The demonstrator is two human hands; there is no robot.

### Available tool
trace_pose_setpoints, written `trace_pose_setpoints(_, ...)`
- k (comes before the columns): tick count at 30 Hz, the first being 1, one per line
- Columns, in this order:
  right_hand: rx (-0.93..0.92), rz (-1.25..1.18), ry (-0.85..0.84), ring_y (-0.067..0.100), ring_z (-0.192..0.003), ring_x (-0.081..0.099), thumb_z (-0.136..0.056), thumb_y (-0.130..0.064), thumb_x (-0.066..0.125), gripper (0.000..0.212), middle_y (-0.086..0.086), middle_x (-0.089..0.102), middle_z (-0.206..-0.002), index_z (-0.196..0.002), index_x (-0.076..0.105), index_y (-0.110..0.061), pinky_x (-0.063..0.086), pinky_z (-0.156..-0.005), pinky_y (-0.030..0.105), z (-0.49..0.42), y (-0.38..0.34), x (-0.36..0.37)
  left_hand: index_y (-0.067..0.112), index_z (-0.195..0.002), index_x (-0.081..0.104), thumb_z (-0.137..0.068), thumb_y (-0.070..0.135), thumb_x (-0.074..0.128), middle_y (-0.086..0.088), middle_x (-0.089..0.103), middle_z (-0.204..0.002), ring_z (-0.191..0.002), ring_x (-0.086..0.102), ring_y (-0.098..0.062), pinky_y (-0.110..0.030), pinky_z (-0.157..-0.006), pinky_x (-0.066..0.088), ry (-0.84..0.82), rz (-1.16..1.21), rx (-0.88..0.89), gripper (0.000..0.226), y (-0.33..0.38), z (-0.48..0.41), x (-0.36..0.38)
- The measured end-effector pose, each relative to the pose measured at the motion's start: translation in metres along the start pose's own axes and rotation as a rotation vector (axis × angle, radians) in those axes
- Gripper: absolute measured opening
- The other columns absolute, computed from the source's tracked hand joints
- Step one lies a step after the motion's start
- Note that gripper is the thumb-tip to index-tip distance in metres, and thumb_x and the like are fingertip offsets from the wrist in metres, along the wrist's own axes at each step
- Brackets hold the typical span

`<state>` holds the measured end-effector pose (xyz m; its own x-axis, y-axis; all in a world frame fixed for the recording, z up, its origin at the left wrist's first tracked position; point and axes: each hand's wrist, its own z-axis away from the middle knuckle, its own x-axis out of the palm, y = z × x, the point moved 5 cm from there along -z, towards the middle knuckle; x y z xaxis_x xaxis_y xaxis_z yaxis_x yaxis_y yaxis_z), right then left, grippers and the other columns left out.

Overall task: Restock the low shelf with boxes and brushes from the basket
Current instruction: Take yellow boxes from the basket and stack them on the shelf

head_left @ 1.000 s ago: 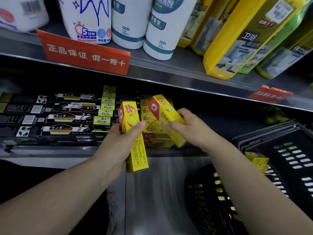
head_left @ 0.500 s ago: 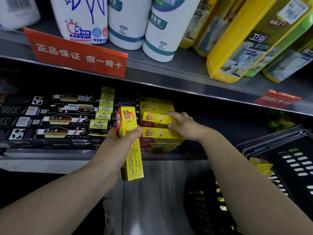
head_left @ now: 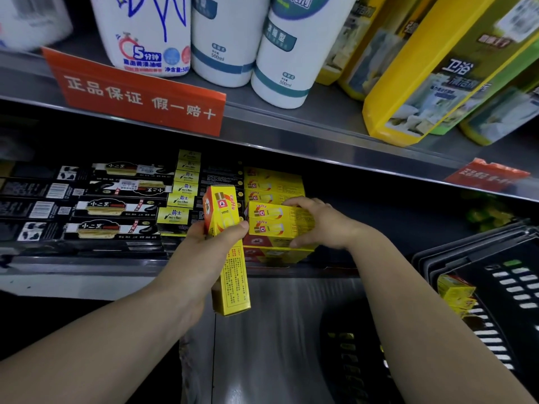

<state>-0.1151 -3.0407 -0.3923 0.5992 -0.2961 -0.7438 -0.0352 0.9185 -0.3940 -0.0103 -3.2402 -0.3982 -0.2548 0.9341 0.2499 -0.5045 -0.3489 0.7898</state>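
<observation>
Since a second ago the right hand (head_left: 318,225) has laid its yellow box (head_left: 277,212) onto the stack (head_left: 274,182) on the low shelf (head_left: 87,265), fingers cupping it. The left hand (head_left: 210,252) grips another box (head_left: 229,252); more wait in the basket (head_left: 495,258).

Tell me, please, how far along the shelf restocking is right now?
Partway. Several yellow boxes already sit stacked on the low shelf. The right hand is seating the top box; the left hand holds another box upright. More yellow boxes remain in the basket. No brushes visible.
</observation>
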Motion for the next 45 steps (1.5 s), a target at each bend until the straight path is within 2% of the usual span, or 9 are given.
trace_pose_setpoints(5, 0.014, 0.031, -0.02, 0.024, -0.138, 0.018, -0.073, -0.03, 0.08, 0.083, 0.004, 0.025, -0.15, -0.138, 0.03, -0.046, 0.028, -0.112, 0.041, 0.003, -0.002, 0.004, 0.035, -0.076, 0.044, -0.082, 0.037, 0.067, 0.016, 0.056, -0.08, -0.074, 0.051, -0.001, -0.023, -0.058, 0.035, -0.022, 0.004, 0.004, 0.024, 0.004, 0.006, 0.002)
trace_pose_setpoints(8, -0.011, 0.116, 0.039, 0.023, -0.139, 0.016, -0.073, -0.043, 0.076, 0.085, 0.0, 0.025, -0.149, -0.142, 0.026, -0.043, 0.024, -0.113, 0.039, 0.014, -0.016, -0.003, 0.03, -0.09, 0.055, -0.08, 0.039, 0.068, 0.009, 0.063, -0.089, -0.086, 0.059, -0.01, -0.031, -0.074, 0.044, -0.011, -0.043, -0.005, 0.019, 0.007, 0.007, 0.002)
trace_pose_setpoints(12, -0.194, -0.196, -0.024, 0.01, -0.133, 0.033, -0.069, -0.062, 0.067, 0.079, -0.008, 0.04, -0.141, -0.138, 0.034, -0.042, 0.03, -0.111, 0.032, 0.048, -0.062, -0.001, 0.022, -0.098, 0.061, -0.066, 0.051, 0.07, 0.001, 0.07, -0.093, -0.092, 0.066, -0.02, -0.04, -0.086, 0.051, -0.038, -0.084, 0.053, 0.044, 0.013, 0.013, 0.006)
trace_pose_setpoints(16, -0.296, -0.214, -0.109, 0.002, -0.11, 0.053, -0.075, -0.04, 0.075, 0.081, -0.012, 0.052, -0.124, -0.138, 0.024, -0.039, 0.048, -0.091, 0.023, 0.077, -0.092, 0.03, 0.019, -0.092, 0.066, -0.047, 0.056, 0.069, -0.002, 0.075, -0.087, -0.087, 0.071, -0.022, -0.046, -0.09, 0.052, -0.113, -0.04, 0.111, 0.058, 0.019, 0.018, 0.013)
trace_pose_setpoints(20, -0.298, -0.222, 0.053, 0.019, -0.074, 0.059, -0.086, -0.011, 0.061, 0.039, 0.005, 0.06, -0.09, -0.116, 0.038, -0.021, 0.052, -0.068, 0.04, 0.077, -0.084, 0.016, 0.019, -0.095, 0.064, -0.059, 0.048, 0.073, -0.001, 0.072, -0.092, -0.093, 0.067, -0.016, -0.031, -0.086, 0.052, -0.148, -0.128, 0.139, 0.047, 0.017, 0.019, 0.018)
trace_pose_setpoints(23, -0.215, -0.091, 0.228, 0.021, -0.081, 0.062, -0.088, -0.022, 0.063, 0.039, 0.007, 0.063, -0.096, -0.12, 0.041, -0.021, 0.053, -0.074, 0.041, 0.066, -0.056, -0.013, 0.023, -0.105, 0.056, -0.076, 0.029, 0.073, 0.006, 0.063, -0.099, -0.09, 0.06, -0.003, -0.004, -0.064, 0.045, -0.111, -0.265, 0.182, 0.034, 0.017, 0.017, 0.014)
trace_pose_setpoints(28, -0.086, 0.174, 0.435, 0.029, -0.117, 0.051, -0.091, -0.034, 0.059, 0.05, 0.009, 0.056, -0.129, -0.137, 0.044, -0.026, 0.041, -0.1, 0.039, 0.03, -0.017, -0.052, 0.025, -0.104, 0.054, -0.084, 0.016, 0.065, 0.008, 0.061, -0.1, -0.084, 0.056, -0.001, 0.004, -0.051, 0.036, -0.068, -0.365, 0.255, 0.024, 0.021, 0.014, 0.011)
trace_pose_setpoints(37, 0.004, 0.113, 0.064, 0.034, -0.136, 0.023, -0.092, -0.051, 0.048, 0.047, 0.01, 0.028, -0.145, -0.137, 0.036, -0.045, 0.026, -0.112, 0.044, -0.032, 0.007, -0.014, 0.022, -0.102, 0.058, -0.086, 0.011, 0.06, 0.005, 0.063, -0.098, -0.082, 0.057, -0.003, 0.003, -0.051, 0.037, -0.061, -0.405, 0.247, 0.019, 0.023, 0.009, 0.012)
trace_pose_setpoints(45, 0.065, 0.04, 0.129, 0.034, -0.136, 0.025, -0.084, -0.061, 0.052, 0.067, 0.011, 0.025, -0.146, -0.143, 0.027, -0.041, 0.028, -0.111, 0.042, -0.031, 0.015, 0.0, 0.024, -0.099, 0.059, -0.087, 0.016, 0.059, 0.007, 0.063, -0.095, -0.08, 0.057, -0.001, 0.003, -0.052, 0.037, -0.092, -0.44, 0.246, 0.014, 0.025, 0.015, 0.02)
